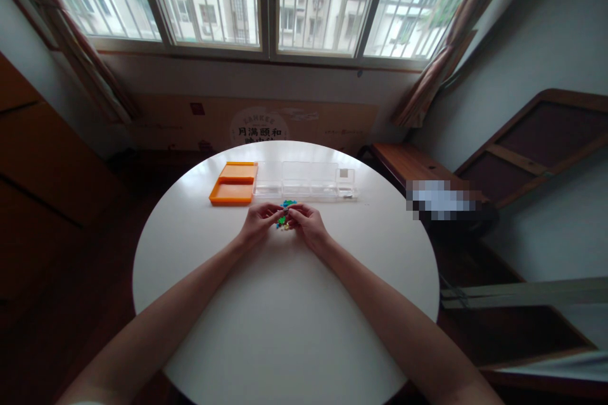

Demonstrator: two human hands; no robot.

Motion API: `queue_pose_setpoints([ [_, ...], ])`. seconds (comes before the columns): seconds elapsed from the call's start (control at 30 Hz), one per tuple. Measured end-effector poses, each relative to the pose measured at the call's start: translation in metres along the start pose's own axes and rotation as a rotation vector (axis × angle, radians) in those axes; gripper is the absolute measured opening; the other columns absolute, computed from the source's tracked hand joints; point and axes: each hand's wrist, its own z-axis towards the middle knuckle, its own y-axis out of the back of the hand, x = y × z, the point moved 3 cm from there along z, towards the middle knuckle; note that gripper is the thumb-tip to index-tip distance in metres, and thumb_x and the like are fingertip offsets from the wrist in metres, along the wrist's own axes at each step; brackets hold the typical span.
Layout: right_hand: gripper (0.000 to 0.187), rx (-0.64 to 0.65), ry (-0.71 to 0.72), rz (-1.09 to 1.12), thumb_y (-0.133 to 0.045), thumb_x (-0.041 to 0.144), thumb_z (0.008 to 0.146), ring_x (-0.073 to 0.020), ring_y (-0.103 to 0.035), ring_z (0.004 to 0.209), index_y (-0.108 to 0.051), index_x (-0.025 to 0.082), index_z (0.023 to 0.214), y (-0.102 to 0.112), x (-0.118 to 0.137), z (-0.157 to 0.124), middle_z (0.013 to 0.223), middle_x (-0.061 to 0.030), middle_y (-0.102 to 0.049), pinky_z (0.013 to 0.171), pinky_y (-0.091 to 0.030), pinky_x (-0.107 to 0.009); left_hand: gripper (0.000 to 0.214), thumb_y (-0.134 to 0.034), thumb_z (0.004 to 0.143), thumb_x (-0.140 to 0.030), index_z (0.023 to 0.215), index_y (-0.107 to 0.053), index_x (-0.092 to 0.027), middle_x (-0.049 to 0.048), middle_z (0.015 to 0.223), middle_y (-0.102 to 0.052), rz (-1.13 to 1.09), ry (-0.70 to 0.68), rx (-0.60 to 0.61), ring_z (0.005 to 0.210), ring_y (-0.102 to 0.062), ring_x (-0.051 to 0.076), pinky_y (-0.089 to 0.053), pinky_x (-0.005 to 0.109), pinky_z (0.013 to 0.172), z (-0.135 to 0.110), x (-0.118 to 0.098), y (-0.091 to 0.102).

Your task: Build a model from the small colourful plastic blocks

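Note:
My left hand (260, 220) and my right hand (308, 223) meet above the white round table, fingertips pinched together. Between them is a small dark piece (285, 210), too tiny to name and partly covered by the fingers. Just under and behind the fingertips lies a loose pile of small green, blue and yellowish pieces (282, 221). Behind my left hand is an orange two-compartment tray (231, 181). Clear plastic boxes (308, 178) with compartments stand in a row to its right, beyond both hands.
The white round table (285, 304) has its curved edge on every side. A wooden bench (418, 168) with a blurred-out pale item stands beyond its right edge. A large brown carton (190, 123) with printed writing leans below the barred window.

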Motion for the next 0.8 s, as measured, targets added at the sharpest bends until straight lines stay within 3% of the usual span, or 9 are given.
queue_pose_setpoints([
  [0.8, 0.037, 0.01, 0.0, -0.019, -0.086, 0.037, 0.054, -0.009, -0.059, 0.046, -0.068, 0.015, 0.078, -0.0022, 0.0024, -0.0023, 0.06, -0.0006, -0.068, 0.044, -0.051, -0.019, 0.033, -0.076, 0.072, -0.043, 0.083, -0.075, -0.012, 0.0078, 0.074, -0.073, 0.023, 0.009, -0.018, 0.061, -0.065, 0.015, -0.05, 0.022, 0.055, -0.0009, -0.0039, 0.0002],
])
